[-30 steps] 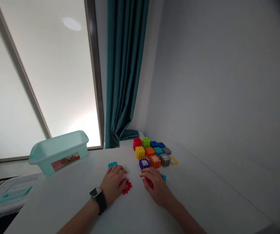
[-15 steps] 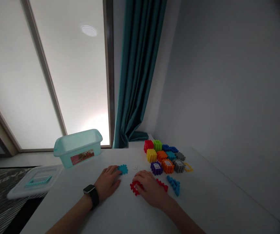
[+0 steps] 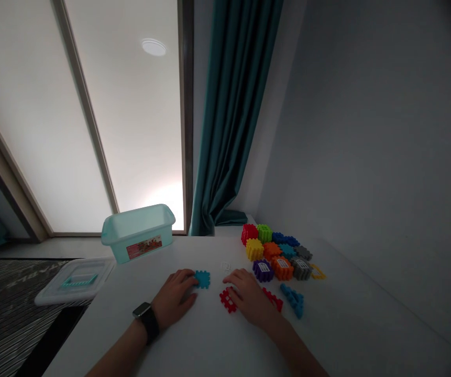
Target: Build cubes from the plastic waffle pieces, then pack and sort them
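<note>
My left hand [image 3: 173,297], with a dark watch on its wrist, lies on the white table with fingers and thumb apart. Its fingertips touch the left edge of a flat light-blue notched building tile [image 3: 202,279]. My right hand [image 3: 250,295] rests palm down, fingers spread, its thumb side partly over a red windowed tile [image 3: 227,300]. Just beyond its fingertips lies a small white window insert [image 3: 226,266]. A red piece [image 3: 273,299] shows partly from behind the right hand, and a blue triangular piece [image 3: 293,300] lies right of it.
Stacks of coloured tiles stand at the back right, among them yellow [image 3: 254,250], purple [image 3: 263,270] and grey [image 3: 301,268]. A yellow frame [image 3: 318,272] lies beside them. At the back left stands a mint plastic bin [image 3: 141,226], its clear lid [image 3: 75,283] lying nearby.
The view has shifted left, so the things sit farther right. My right hand has drawn back a little, uncovering more of the red windowed tile. The light-blue tile has turned slightly.
</note>
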Demonstrator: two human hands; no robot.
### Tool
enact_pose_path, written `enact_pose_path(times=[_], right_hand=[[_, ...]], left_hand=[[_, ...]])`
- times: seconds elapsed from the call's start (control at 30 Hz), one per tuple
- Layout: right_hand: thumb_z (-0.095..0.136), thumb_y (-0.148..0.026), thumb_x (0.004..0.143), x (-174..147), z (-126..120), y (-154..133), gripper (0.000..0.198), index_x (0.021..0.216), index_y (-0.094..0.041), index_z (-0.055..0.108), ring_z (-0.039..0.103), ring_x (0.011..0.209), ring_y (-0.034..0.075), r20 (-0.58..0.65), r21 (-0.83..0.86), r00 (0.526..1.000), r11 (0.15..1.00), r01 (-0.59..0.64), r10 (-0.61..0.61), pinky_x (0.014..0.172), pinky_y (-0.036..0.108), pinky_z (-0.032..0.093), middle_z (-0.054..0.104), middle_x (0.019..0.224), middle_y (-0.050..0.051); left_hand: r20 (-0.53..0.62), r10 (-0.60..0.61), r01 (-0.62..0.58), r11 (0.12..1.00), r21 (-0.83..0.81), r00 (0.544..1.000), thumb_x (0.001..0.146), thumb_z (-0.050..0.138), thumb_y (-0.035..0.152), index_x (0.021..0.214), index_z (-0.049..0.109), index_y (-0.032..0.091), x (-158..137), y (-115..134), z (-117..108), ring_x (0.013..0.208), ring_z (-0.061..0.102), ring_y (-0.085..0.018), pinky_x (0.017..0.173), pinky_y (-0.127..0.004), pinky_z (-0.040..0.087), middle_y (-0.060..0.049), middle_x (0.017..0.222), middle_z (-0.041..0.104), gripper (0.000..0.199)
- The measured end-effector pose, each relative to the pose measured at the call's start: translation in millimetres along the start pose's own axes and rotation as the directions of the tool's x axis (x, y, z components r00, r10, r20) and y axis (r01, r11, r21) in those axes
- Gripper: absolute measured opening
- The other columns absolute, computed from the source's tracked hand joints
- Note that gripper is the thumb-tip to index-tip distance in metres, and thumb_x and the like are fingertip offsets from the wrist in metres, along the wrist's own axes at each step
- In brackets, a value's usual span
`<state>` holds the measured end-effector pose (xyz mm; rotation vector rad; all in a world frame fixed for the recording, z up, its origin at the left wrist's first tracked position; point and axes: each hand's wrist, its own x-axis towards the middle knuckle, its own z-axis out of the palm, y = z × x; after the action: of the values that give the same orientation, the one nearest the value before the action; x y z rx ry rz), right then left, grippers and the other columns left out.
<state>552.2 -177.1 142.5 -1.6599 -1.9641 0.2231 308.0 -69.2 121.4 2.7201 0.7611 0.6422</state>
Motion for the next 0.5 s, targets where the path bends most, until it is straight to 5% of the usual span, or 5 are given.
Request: enact_pose_path(times=[0.5], right_hand=[[0.063, -0.022, 0.086, -11.1, -4.3, -6.2, 0.018, 0.104, -0.022, 0.067, 0.058, 0.104, 0.028, 0.138, -0.091, 0.987, 0.994, -0.068, 0.08, 0.094, 0.044, 0.043, 0.065, 0.107, 0.008]], left_hand=[[0.004, -0.015, 0.016, 1.0, -0.019, 1.0, 0.085, 0.057, 0.017, 0.11, 0.064, 0.025, -0.2, 2.4, -3.3, 0.113, 0.059, -0.026, 0.099, -0.045, 0.049, -0.008, 0.125, 0.061, 0.028]])
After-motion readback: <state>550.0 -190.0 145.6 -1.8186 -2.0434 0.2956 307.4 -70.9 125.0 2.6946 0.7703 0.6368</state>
